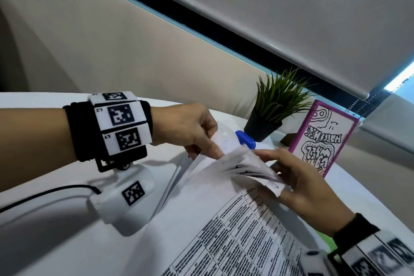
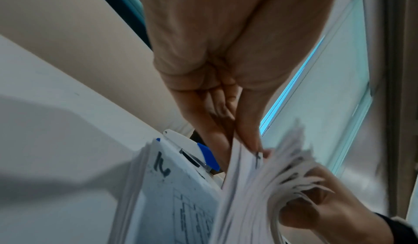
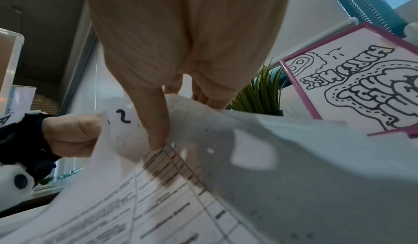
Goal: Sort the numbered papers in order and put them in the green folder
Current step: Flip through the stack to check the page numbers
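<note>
The stack of numbered papers [image 1: 201, 226] lies tilted over the white table, its top sheet a printed table. My left hand [image 1: 212, 141] pinches the far corner of some lifted sheets. My right hand [image 1: 275, 170] grips the fanned corners, thumb on top and fingers underneath. Handwritten numbers show on the fanned corners but are blurred. The left wrist view has my left fingertips [image 2: 255, 147] pinching one sheet edge, beside a lower sheet with a handwritten number [image 2: 161, 167]. In the right wrist view my thumb [image 3: 156, 128] presses a corner marked 2 [image 3: 123, 117]. A sliver of the green folder [image 1: 324, 240] peeks out under my right wrist.
A blue and white stapler [image 1: 245, 139] lies just behind the papers. A potted plant [image 1: 273, 107] and a pink-framed drawing [image 1: 322, 141] stand at the back right against the window sill. A black cable [image 1: 44, 195] runs across the table on the left.
</note>
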The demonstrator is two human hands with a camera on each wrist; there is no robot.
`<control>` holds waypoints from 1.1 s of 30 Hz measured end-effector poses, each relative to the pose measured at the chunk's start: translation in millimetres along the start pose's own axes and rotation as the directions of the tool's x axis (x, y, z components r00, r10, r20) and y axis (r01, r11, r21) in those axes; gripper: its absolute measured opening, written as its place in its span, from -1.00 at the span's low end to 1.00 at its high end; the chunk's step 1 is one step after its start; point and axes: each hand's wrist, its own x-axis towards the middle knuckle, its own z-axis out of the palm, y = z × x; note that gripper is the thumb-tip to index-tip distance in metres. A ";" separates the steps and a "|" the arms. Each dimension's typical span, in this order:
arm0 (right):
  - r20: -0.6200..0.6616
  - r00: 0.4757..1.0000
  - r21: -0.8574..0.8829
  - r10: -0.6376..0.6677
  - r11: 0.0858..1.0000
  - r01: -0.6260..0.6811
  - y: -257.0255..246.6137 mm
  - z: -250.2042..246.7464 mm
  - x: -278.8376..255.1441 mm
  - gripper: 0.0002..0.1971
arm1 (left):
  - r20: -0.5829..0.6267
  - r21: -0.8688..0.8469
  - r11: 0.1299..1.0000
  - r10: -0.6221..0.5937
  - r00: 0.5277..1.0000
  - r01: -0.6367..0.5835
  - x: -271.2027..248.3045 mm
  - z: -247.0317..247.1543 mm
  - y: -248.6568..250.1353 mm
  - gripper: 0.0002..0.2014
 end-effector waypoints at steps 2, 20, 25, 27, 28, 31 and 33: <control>-0.017 1.000 -0.008 -0.018 1.000 0.018 -0.4 -0.9 -0.6 -0.54 | -0.002 -0.043 0.999 -0.003 1.000 0.002 -0.2 -0.2 0.7 -0.68; -0.020 0.994 -0.036 -0.107 0.994 0.106 -1.9 1.4 0.9 -0.84 | 0.097 -0.312 0.928 -0.183 0.978 0.204 0.6 -2.3 -1.8 -0.66; -0.022 0.995 -0.071 -0.102 0.992 0.100 -1.0 0.5 2.2 -0.79 | 0.105 -0.247 0.951 -0.163 0.981 0.185 -0.3 -0.4 -2.4 -0.68; -0.018 0.995 -0.061 -0.096 0.994 0.095 1.4 0.7 2.5 -0.74 | 0.114 -0.219 0.961 -0.147 0.982 0.170 -2.8 3.6 -0.9 -0.68; -0.016 0.996 -0.046 -0.085 0.995 0.085 3.1 0.8 2.8 -0.70 | 0.126 -0.199 0.966 -0.139 0.982 0.162 -5.4 5.5 -0.2 -0.68; -0.027 0.998 -0.012 -0.063 0.998 0.063 7.6 0.5 4.5 -0.61 | 0.208 -0.076 0.990 -0.098 0.973 0.116 -17.1 11.8 1.6 -0.60; -0.054 0.997 0.013 -0.058 0.998 0.058 6.9 1.8 6.0 -0.69 | 0.240 0.066 0.998 -0.014 0.971 -0.002 -25.5 18.7 3.1 -0.61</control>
